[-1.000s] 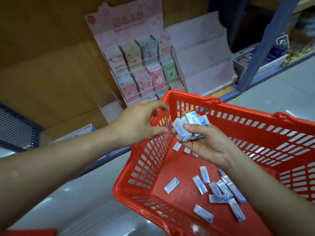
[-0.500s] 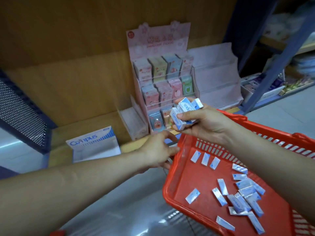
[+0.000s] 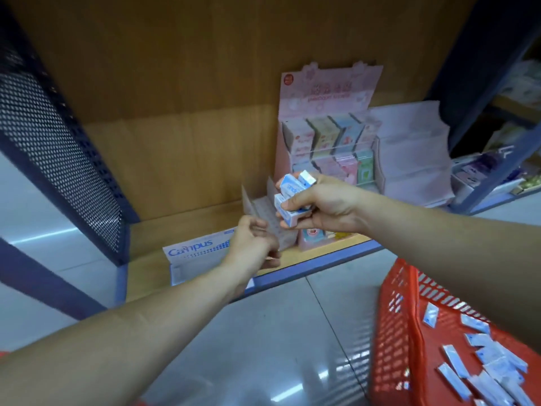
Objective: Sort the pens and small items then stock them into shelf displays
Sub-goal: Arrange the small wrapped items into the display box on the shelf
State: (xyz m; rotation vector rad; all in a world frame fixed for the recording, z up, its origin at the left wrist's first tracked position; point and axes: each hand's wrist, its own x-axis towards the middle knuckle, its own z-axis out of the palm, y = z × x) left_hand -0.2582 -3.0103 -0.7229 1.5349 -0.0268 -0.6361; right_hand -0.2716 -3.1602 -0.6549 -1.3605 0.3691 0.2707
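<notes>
My right hand (image 3: 330, 206) grips a stack of small blue-and-white eraser boxes (image 3: 292, 197) above the wooden shelf, just in front of the pink display stand (image 3: 328, 124). My left hand (image 3: 253, 244) is lower and to the left, with curled fingers against the front of a clear plastic display tray (image 3: 263, 209). Blur hides whether it grips the tray. The red basket (image 3: 395, 323) sits at the lower right on the floor and holds several loose blue-and-white packets (image 3: 486, 358).
A Campus notebook pack (image 3: 199, 253) lies on the shelf left of my left hand. A white tiered display (image 3: 415, 159) stands right of the pink stand. A dark blue mesh panel (image 3: 58, 148) borders the shelf on the left. The shelf has a blue front edge (image 3: 310, 271).
Both hands have left the basket and moved up and left to the shelf. My left hand went from the basket rim to the clear tray. The view has swung left.
</notes>
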